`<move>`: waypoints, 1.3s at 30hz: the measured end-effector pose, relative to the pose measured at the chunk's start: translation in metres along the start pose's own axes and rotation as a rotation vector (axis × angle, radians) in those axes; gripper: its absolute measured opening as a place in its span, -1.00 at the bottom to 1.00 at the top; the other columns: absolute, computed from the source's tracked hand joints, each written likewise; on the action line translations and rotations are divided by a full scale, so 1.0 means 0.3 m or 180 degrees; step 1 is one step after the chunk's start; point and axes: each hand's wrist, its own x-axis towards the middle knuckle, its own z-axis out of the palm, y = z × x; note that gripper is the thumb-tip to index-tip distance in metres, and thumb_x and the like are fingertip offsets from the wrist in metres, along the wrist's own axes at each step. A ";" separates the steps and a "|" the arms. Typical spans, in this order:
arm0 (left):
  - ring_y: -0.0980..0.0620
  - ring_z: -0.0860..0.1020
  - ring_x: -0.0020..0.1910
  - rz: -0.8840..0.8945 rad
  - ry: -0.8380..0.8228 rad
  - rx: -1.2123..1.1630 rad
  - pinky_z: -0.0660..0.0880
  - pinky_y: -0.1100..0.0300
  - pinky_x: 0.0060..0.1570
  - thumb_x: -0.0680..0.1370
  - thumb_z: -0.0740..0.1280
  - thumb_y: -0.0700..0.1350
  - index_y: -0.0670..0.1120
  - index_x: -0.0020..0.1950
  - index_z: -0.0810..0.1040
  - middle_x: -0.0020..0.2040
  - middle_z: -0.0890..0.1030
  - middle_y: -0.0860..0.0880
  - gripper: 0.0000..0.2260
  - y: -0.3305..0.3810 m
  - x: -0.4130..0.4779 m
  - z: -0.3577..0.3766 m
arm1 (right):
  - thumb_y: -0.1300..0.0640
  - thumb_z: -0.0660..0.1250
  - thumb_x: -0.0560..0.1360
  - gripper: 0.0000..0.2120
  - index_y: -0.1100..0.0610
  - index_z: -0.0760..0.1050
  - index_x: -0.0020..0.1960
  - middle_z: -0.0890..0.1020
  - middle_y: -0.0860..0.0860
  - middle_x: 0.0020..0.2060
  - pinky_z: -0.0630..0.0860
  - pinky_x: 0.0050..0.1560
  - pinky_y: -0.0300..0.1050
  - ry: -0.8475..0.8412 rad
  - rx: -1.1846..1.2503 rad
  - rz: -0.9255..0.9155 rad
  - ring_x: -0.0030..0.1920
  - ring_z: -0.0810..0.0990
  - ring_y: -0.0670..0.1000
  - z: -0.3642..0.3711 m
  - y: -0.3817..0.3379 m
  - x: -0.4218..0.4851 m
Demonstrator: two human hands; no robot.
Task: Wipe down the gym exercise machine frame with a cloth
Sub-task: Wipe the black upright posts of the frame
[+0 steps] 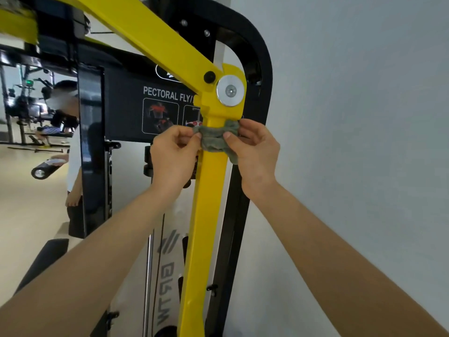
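Observation:
A grey-green cloth [215, 139] is stretched across the front of the machine's yellow upright arm [206, 215], just below its silver pivot disc [230, 91]. My left hand [173, 152] pinches the cloth's left end beside the arm. On the arm's right side my right hand [255, 152] pinches the other end, and part of the cloth hangs under its thumb. The black outer frame [263, 69] curves round behind the pivot.
A grey wall [364, 117] stands close on the right. Behind the arm is a black panel reading PECTORAL FLY [160, 93] and a white weight-stack cover [167, 263]. A person [65, 110] and other gym equipment are at the far left, over a pale floor.

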 end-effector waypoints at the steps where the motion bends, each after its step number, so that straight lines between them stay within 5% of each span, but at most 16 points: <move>1: -0.02 0.69 -0.11 -0.0229 -0.0041 -0.0167 0.64 0.17 -0.18 0.60 0.40 -0.10 -0.08 0.04 0.63 -0.10 0.68 -0.07 -0.93 0.000 0.002 -0.001 | 0.28 0.52 0.46 -0.64 0.15 0.55 0.22 0.68 0.00 0.05 0.63 -0.04 -0.25 0.0025 -0.0027 0.0001 0.03 0.68 -0.09 0.003 0.005 -0.008; 6: 0.20 0.65 -0.28 -0.1036 -0.0418 -0.0588 0.55 0.37 -0.33 0.61 0.38 -0.19 -0.14 0.07 0.61 -0.15 0.65 0.01 -0.93 -0.043 -0.054 -0.028 | 0.26 0.51 0.47 -0.67 0.14 0.58 0.21 0.69 -0.02 0.05 0.65 0.06 -0.15 -0.0040 -0.0391 0.0031 0.02 0.69 -0.07 -0.034 0.100 -0.119; 16: 0.03 0.66 -0.19 -0.1839 -0.0953 -0.0459 0.57 0.29 -0.25 0.58 0.40 -0.25 -0.13 0.03 0.58 -0.12 0.69 -0.05 -0.93 -0.286 -0.294 -0.153 | 0.30 0.50 0.47 -0.74 0.14 0.60 0.13 0.71 -0.01 -0.02 0.67 0.04 -0.02 -0.0134 -0.0639 0.0592 -0.02 0.70 -0.02 -0.124 0.374 -0.428; 20: 0.04 0.66 -0.22 -0.1776 -0.1032 -0.0324 0.57 0.26 -0.26 0.57 0.34 -0.35 -0.07 -0.08 0.58 -0.16 0.69 -0.02 -0.82 -0.380 -0.397 -0.170 | 0.29 0.51 0.46 -0.73 0.14 0.60 0.13 0.71 0.01 -0.03 0.69 0.00 0.08 -0.0122 -0.0651 0.0899 -0.04 0.71 0.03 -0.152 0.484 -0.533; 30: 0.04 0.68 0.00 -0.1986 -0.0693 -0.0160 0.61 0.22 -0.07 0.59 0.35 -0.31 -0.01 0.05 0.69 0.00 0.71 0.03 -0.78 -0.564 -0.680 -0.215 | 0.29 0.53 0.44 -0.74 0.12 0.58 0.09 0.69 -0.03 -0.07 0.67 0.01 -0.08 -0.0125 -0.1187 0.1349 -0.06 0.68 -0.07 -0.184 0.642 -0.734; 34: 0.06 0.62 0.02 -0.1562 -0.1002 0.0524 0.60 0.07 0.06 0.51 0.50 -0.08 0.02 0.16 0.70 0.08 0.61 0.06 -0.78 -0.636 -0.747 -0.239 | 0.31 0.50 0.46 -0.74 0.08 0.57 0.07 0.68 -0.09 -0.07 0.65 -0.01 -0.15 0.0080 -0.1450 0.1395 -0.05 0.65 -0.15 -0.160 0.655 -0.811; 39: 0.11 0.59 -0.06 -0.1386 -0.1484 0.0473 0.59 0.12 0.00 0.54 0.47 -0.07 -0.08 0.27 0.66 0.04 0.57 -0.01 -0.69 -0.677 -0.731 -0.268 | 0.36 0.50 0.44 -0.72 0.07 0.57 0.05 0.68 -0.06 -0.07 0.61 0.00 -0.29 0.0689 -0.1520 0.1214 -0.03 0.66 -0.12 -0.072 0.640 -0.877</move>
